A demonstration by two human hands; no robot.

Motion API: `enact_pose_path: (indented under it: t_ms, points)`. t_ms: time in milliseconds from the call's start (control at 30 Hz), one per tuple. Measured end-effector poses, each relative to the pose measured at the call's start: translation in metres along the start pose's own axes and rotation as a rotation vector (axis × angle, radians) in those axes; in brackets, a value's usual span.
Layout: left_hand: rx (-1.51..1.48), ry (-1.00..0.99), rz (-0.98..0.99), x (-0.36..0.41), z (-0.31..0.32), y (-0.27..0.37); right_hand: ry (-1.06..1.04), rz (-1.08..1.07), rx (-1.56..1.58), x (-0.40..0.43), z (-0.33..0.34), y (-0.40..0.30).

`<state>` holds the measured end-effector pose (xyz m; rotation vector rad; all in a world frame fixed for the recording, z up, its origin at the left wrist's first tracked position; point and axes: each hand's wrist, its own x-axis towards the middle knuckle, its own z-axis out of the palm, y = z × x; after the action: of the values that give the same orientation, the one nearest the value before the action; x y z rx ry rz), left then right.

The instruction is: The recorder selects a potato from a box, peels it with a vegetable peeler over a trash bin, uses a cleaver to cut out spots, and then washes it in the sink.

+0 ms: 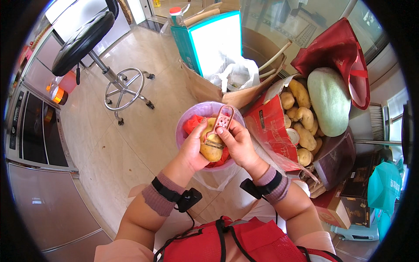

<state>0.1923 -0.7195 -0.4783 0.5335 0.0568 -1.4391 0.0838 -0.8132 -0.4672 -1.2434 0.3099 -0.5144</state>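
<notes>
My left hand grips a yellow-skinned potato from its left side, thumb along the top. My right hand holds a pinkish metal peeler with a perforated plate and a looped end. The peeler lies against the upper part of the potato, and a dark band crosses the potato just below it. Both hands are above a round bin lined with a thin pale bag. Red plastic shows inside the bin, partly hidden by the hands and potato.
To the right, a red carton holds several potatoes and a large pale-green wax gourd. A cardboard box with a teal-edged box stands behind the bin. A wheeled black stool is at left, near an oven.
</notes>
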Motion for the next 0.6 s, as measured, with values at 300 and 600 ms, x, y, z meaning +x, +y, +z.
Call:
enact_pose_path:
  t_ms: [300,600]
  points:
    - [0.136,-0.018,-0.049,-0.012,0.015,0.007,0.225,-0.164,-0.037,0.010,-0.008,0.005]
    - [0.067,0.074,-0.009,-0.007,0.016,0.011,0.372,-0.043,0.392,0.014,-0.014,-0.005]
